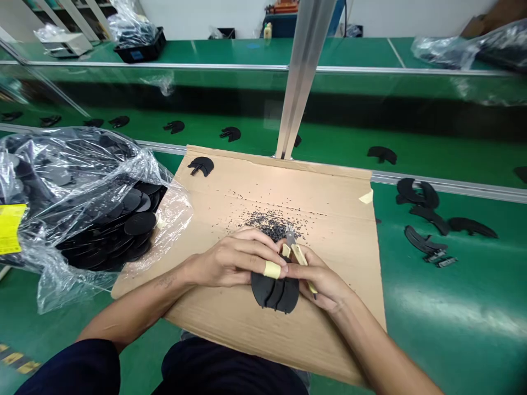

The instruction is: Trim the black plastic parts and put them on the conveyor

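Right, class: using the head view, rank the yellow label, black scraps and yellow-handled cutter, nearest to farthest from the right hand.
1. Yellow-handled cutter, held in the right hand.
2. Black scraps, beyond, on the cardboard.
3. Yellow label, far left, on the clear plastic bag.

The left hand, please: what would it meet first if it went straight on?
Probably the bare right hand, holding a yellow-handled metal tool; the thumb lies just ahead, though depth is unclear.

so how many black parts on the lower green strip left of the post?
6: four black parts beyond the plastic bag, one near the far-left corner of the cardboard, one nearer the post. Bag or post may hide more.
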Available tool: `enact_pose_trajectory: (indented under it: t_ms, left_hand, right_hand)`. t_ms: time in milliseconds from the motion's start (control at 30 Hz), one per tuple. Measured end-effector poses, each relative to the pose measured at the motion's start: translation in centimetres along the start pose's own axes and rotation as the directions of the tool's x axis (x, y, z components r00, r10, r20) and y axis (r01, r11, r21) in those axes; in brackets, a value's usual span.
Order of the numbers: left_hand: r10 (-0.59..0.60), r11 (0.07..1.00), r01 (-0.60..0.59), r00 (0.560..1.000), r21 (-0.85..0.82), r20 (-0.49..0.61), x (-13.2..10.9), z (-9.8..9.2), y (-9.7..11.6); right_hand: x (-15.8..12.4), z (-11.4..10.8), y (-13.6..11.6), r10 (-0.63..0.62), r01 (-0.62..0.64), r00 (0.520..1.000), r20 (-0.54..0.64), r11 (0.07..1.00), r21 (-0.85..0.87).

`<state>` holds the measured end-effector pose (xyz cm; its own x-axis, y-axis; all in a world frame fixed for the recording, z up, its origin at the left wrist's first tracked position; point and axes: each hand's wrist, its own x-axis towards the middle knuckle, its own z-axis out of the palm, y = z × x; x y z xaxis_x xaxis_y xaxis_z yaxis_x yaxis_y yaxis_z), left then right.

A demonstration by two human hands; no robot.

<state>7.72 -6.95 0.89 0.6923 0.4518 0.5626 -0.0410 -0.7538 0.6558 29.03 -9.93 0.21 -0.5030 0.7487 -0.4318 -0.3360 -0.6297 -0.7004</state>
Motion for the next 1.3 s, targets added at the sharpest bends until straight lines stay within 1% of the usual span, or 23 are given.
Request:
enact_pose_trajectory:
  t_ms: [100, 167, 200, 233, 267, 300, 333, 367, 400, 433, 467, 500, 533, 567, 600, 667, 767, 833, 900, 967, 1033, 1133, 1300]
  left_hand:
    - [0.016, 0.999, -0.014, 0.999, 0.042, -0.031, 0.1, 0.0, 0.1]
    - [0.010, 1.000, -0.008, 0.996, 0.026, -0.087, 0.1, 0.0, -0.1]
    - [-0.002, 1.000, 0.004, 0.993, 0.013, -0.122, 0.1, 0.0, -0.2]
    - [-0.019, 1.000, 0.020, 0.988, 0.008, -0.155, 0.1, 0.0, -0.4]
    - [-0.041, 0.999, 0.045, 0.982, 0.017, -0.183, 0.1, -0.1, -0.6]
    - [-0.069, 0.996, 0.079, 0.976, 0.041, -0.205, 0.0, -0.1, -0.7]
    - [-0.096, 0.991, 0.114, 0.971, 0.071, -0.219, 0.0, -0.2, -0.8]
    - [-0.118, 0.984, 0.144, 0.967, 0.103, -0.227, 0.0, -0.2, -0.9]
    - [-0.131, 0.977, 0.164, 0.964, 0.132, -0.231, 0.0, -0.2, -0.9]
    - [-0.138, 0.971, 0.177, 0.963, 0.159, -0.232, 0.0, -0.2, -0.9]
    - [-0.142, 0.966, 0.186, 0.962, 0.182, -0.233, 0.0, -0.1, -0.9]
    - [-0.142, 0.960, 0.191, 0.962, 0.204, -0.234, -0.1, -0.1, -0.8]
    - [-0.145, 0.954, 0.199, 0.961, 0.226, -0.234, -0.1, 0.0, -0.8]
    - [-0.149, 0.946, 0.207, 0.961, 0.249, -0.233, -0.2, 0.1, -0.7]
    - [-0.151, 0.941, 0.210, 0.962, 0.266, -0.227, -0.3, 0.2, -0.7]
    - [-0.139, 0.939, 0.198, 0.966, 0.280, -0.218, -0.6, 0.6, -0.6]
    - [-0.127, 0.947, 0.189, 0.963, 0.258, -0.239, -0.9, 1.1, -0.6]
    - [-0.149, 0.955, 0.208, 0.952, 0.210, -0.268, -0.9, 1.3, -0.5]
    - [-0.180, 0.965, 0.227, 0.939, 0.133, -0.292, -0.8, 1.3, -0.4]
    - [-0.198, 0.972, 0.226, 0.934, 0.063, -0.297, -0.7, 1.3, -0.3]
    - [-0.187, 0.979, 0.202, 0.939, 0.023, -0.288, -0.6, 1.3, -0.1]
    - [-0.138, 0.986, 0.158, 0.947, 0.047, -0.289, -0.5, 1.6, 0.0]
    - [-0.057, 0.974, 0.121, 0.948, 0.189, -0.314, -0.7, 2.1, -0.2]
  right_hand:
    - [0.0, 0.2, -0.3, -0.007, 0.006, 1.000, -0.010, 0.993, -0.119]
    - [0.2, -0.1, -0.3, -0.073, 0.057, 0.996, -0.060, 0.968, -0.245]
    - [0.4, -0.4, -0.2, -0.141, 0.103, 0.985, -0.097, 0.942, -0.319]
    - [0.5, -0.8, -0.2, -0.231, 0.161, 0.964, -0.133, 0.902, -0.402]
    - [0.7, -1.2, -0.3, -0.341, 0.227, 0.927, -0.155, 0.840, -0.492]
    - [0.7, -1.5, -0.3, -0.458, 0.295, 0.876, -0.151, 0.756, -0.584]
    - [0.6, -1.8, -0.5, -0.569, 0.357, 0.814, -0.116, 0.649, -0.671]
    - [0.4, -2.0, -0.6, -0.666, 0.414, 0.745, -0.051, 0.520, -0.747]
    - [0.2, -2.1, -0.8, -0.739, 0.468, 0.673, 0.045, 0.378, -0.799]
    - [-0.1, -2.1, -0.9, -0.778, 0.516, 0.607, 0.160, 0.233, -0.824]
    - [-0.3, -2.1, -1.0, -0.787, 0.557, 0.552, 0.276, 0.101, -0.825]
    - [-0.4, -2.0, -1.0, -0.775, 0.589, 0.506, 0.379, -0.011, -0.808]
    - [-0.5, -1.9, -1.0, -0.754, 0.605, 0.475, 0.454, -0.095, -0.791]
    - [-0.5, -1.8, -0.8, -0.732, 0.606, 0.460, 0.502, -0.154, -0.780]
    - [-0.4, -1.7, -0.6, -0.719, 0.594, 0.456, 0.525, -0.193, -0.781]
    - [-0.2, -1.4, -0.1, -0.719, 0.551, 0.462, 0.520, -0.227, -0.803]
    - [-0.1, -1.2, 0.5, -0.714, 0.515, 0.492, 0.497, -0.222, -0.828]
    - [-0.1, -1.1, 0.6, -0.709, 0.516, 0.505, 0.493, -0.211, -0.830]
    - [-0.2, -1.0, 0.7, -0.709, 0.546, 0.506, 0.491, -0.177, -0.819]
    - [-0.3, -0.9, 0.8, -0.728, 0.593, 0.498, 0.471, -0.111, -0.798]
    - [-0.2, -0.8, 1.0, -0.754, 0.630, 0.492, 0.436, -0.038, -0.776]
    - [-0.1, -0.6, 1.4, -0.767, 0.649, 0.495, 0.408, 0.014, -0.760]
    - [-0.1, -0.2, 1.4, -0.762, 0.630, 0.506, 0.404, 0.006, -0.777]
